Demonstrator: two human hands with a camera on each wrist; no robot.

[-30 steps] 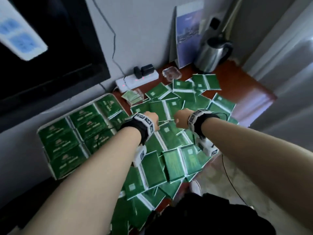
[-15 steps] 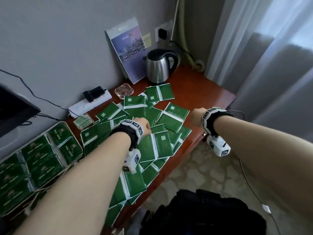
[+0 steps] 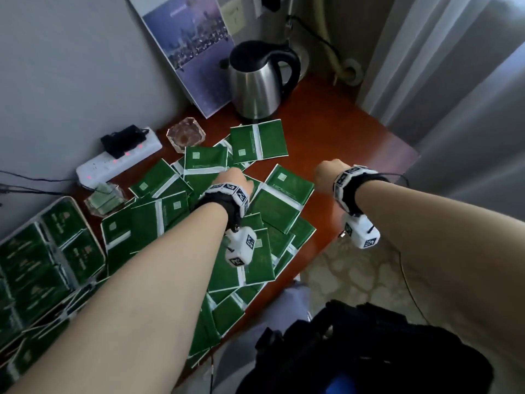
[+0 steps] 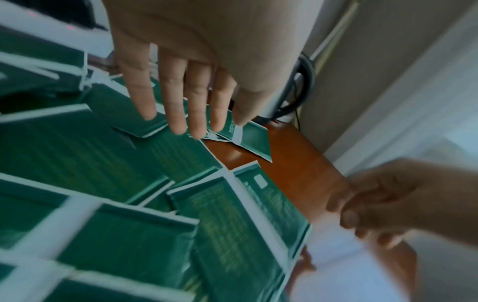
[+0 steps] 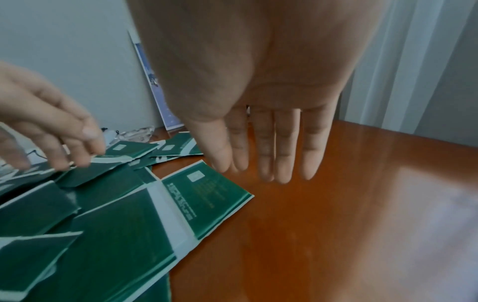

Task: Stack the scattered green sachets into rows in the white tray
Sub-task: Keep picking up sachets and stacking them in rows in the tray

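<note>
Several green sachets [image 3: 272,206] with white bands lie scattered and overlapping across the brown table [image 3: 341,143]. At the far left stands the white tray [image 3: 72,201], filled with rows of green sachets [image 3: 51,251]. My left hand [image 3: 231,179] hovers over the middle of the pile, fingers [image 4: 175,114] straight and pointing down, holding nothing. My right hand [image 3: 326,173] hangs over bare table right of the pile, fingers [image 5: 282,163] straight and together, empty. One sachet [image 5: 207,198] lies just left of it.
A steel kettle [image 3: 257,83] and a leaning booklet [image 3: 193,52] stand at the back by the wall. A glass ashtray [image 3: 186,135], a white power strip [image 3: 119,159] and a small clear box [image 3: 103,199] sit behind the pile. The table's edge [image 3: 318,260] drops to the floor.
The head view has swung right, so the tray slid to the left edge. My right hand has moved right, off the pile and over bare table. My left hand stays over the sachets.
</note>
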